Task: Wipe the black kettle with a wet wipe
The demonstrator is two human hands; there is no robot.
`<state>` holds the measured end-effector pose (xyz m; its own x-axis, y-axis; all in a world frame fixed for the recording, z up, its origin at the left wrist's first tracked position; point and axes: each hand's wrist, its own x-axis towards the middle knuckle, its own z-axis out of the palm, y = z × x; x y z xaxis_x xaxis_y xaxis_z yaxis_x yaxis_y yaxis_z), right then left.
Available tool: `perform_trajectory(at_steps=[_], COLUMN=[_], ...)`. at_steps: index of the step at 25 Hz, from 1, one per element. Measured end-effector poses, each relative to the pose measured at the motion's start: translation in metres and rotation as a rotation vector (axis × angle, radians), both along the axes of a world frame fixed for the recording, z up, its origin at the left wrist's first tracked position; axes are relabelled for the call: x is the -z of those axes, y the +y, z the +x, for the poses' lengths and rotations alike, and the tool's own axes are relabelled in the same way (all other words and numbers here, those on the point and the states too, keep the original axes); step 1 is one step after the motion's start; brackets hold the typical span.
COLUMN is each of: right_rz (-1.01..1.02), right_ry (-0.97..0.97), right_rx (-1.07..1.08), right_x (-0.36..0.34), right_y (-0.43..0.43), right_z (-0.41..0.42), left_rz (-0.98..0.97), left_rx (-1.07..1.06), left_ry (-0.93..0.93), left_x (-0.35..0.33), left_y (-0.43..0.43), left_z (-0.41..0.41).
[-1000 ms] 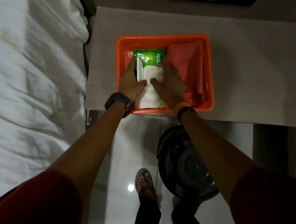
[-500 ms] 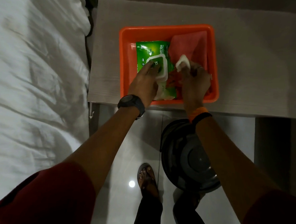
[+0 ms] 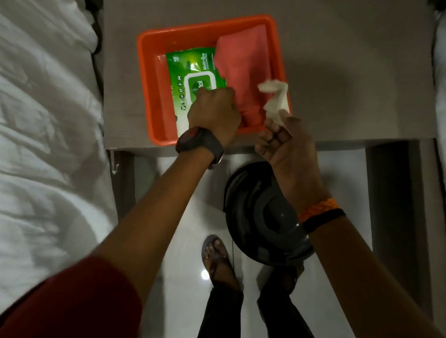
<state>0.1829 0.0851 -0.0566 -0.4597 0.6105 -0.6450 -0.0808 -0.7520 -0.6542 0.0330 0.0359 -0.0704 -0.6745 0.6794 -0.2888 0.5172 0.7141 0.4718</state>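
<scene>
A green pack of wet wipes (image 3: 190, 74) lies in an orange tray (image 3: 146, 74) on a grey table. My left hand (image 3: 214, 111) rests on the pack's white flap, pressing it down. My right hand (image 3: 283, 138) is at the tray's near right corner and pinches a crumpled white wet wipe (image 3: 276, 99), which sticks up above the fingers. No black kettle is clearly visible. A round black object (image 3: 260, 217) stands on the floor under my right forearm; I cannot tell what it is.
A folded pink cloth (image 3: 245, 66) lies in the tray's right half. A bed with white sheets (image 3: 37, 133) runs along the left, close to the table (image 3: 338, 71). My feet (image 3: 217, 259) stand on a glossy white floor below the table's near edge.
My right hand has pulled a white wipe out of the pack and drawn it right and toward me. My left hand has shifted onto the pack's flap. The camera has moved closer.
</scene>
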Motion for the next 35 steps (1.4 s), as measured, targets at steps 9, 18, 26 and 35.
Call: perform_trajectory(at_steps=[9, 18, 26, 35], right_rz=[0.166, 0.425, 0.23, -0.028], right_ry=[-0.204, -0.32, -0.337, -0.311], right_rx=[-0.056, -0.241, -0.026, 0.13], right_x=[0.025, 0.036, 0.046, 0.082], right_y=[-0.002, 0.021, 0.044, 0.062], right_z=[0.113, 0.204, 0.215, 0.254], left_rz=[0.501, 0.574, 0.624, 0.111], left_rx=[-0.391, -0.393, -0.243, 0.351], left_ry=[-1.223, -0.926, -0.982, -0.29], left_x=[0.019, 0.019, 0.032, 0.091], left_y=[-0.012, 0.006, 0.006, 0.047], left_z=[0.132, 0.217, 0.231, 0.235])
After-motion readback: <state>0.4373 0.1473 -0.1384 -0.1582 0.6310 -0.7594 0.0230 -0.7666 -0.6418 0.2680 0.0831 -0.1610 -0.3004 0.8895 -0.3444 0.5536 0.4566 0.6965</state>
